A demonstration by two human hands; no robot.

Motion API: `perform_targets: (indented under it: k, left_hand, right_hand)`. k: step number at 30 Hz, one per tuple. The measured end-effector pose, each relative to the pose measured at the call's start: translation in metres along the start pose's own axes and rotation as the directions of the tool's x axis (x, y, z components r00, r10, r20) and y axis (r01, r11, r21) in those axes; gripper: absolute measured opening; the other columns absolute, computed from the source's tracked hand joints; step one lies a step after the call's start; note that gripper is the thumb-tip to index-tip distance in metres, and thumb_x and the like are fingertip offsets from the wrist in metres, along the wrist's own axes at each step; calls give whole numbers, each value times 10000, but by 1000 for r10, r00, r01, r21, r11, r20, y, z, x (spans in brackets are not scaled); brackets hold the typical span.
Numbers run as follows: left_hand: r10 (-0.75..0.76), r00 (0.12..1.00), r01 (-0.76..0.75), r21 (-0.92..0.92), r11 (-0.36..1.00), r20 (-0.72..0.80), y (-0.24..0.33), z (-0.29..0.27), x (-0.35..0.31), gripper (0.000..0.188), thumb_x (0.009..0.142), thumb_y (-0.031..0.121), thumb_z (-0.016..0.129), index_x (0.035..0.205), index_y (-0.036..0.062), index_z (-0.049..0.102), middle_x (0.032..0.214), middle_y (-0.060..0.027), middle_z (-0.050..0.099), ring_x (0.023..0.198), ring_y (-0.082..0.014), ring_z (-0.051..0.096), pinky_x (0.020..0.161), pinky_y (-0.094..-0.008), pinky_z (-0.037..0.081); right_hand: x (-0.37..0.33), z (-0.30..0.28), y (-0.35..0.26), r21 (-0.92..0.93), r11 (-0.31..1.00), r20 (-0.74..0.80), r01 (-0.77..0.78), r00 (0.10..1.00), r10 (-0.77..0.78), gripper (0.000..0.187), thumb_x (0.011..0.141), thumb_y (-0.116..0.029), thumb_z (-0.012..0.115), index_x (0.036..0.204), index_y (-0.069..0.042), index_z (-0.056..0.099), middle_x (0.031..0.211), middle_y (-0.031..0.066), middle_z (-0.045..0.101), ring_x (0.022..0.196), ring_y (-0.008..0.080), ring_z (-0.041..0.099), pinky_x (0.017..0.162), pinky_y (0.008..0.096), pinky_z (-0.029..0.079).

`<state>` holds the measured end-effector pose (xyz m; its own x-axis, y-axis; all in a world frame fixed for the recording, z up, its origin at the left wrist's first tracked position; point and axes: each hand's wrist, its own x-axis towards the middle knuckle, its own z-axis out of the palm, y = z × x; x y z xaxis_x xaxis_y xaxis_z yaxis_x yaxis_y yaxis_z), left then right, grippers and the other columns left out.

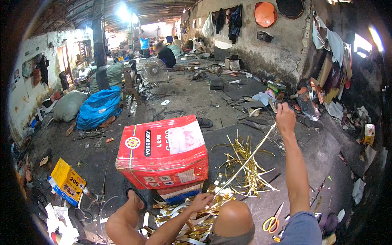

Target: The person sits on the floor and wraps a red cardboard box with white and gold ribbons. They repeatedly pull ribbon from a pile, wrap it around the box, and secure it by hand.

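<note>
The right hand [285,119], raised at centre right of the frame, is clamped on the top end of a gold strip [249,157]. The left hand [201,201], low at centre, pinches its bottom end above a heap of gold strips [192,218] on the floor [326,155]. A red box [163,151] stands just left; scissors [272,221] lie at lower right.

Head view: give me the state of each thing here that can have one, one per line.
Right hand: raised, shut on the gold strip.
Left hand: low, shut on the strip's near end.
Gold strip: stretched straight between both hands.
Heap of gold strips: loose and tangled on the floor.
Red box: closed, stacked on another box.
Scissors: lying on the floor, unheld.
Fan: standing upright.
</note>
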<state>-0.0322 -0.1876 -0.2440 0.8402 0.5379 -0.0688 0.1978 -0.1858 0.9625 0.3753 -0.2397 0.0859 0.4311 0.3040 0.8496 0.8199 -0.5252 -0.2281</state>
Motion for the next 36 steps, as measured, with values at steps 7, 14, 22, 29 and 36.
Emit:
perform_targets:
  k: [7,14,22,29,36]
  left_hand:
    - [195,981,-135,769,624,14,-117,26,-43,494,969,440,626,1108,-28,694,1189,-244,655,1149,-412,619,985,-504,505]
    - [173,976,-182,925,335,129,-96,15,-49,344,896,335,684,1091,57,738,1146,-167,656,1116,-337,628,909,-468,513]
    - [5,964,-202,723,661,265,-64,0,-14,298,900,290,648,1147,146,729,1006,-205,749,903,-390,737,826,-530,574]
    - [-208,948,63,500,864,240,156,-84,-9,308,880,336,681,964,47,745,816,-147,738,815,-256,723,739,-393,558]
    - [355,882,-45,694,718,-311,250,-117,-83,294,875,348,754,853,57,718,732,-136,679,708,-334,689,632,-469,529]
  right_hand:
    - [35,-6,-7,-79,996,-189,28,981,-42,319,1043,-418,557,1014,-103,600,807,178,708,743,443,699,643,562,531]
    - [-123,7,-19,213,970,923,114,303,-238,575,882,-560,733,1163,-58,739,1133,208,741,1071,367,705,926,483,554]
    - [-284,2,-107,706,607,660,-364,28,-751,516,935,-379,754,1310,-43,646,1222,152,687,1129,267,667,997,403,512]
    - [-303,17,-134,437,308,588,-845,10,-809,662,923,-299,787,1471,-54,509,1305,72,631,1143,160,622,1000,323,496]
    - [-195,-70,-185,617,438,631,-654,79,-771,242,995,-285,724,1081,-59,711,884,-25,688,843,51,591,755,280,492]
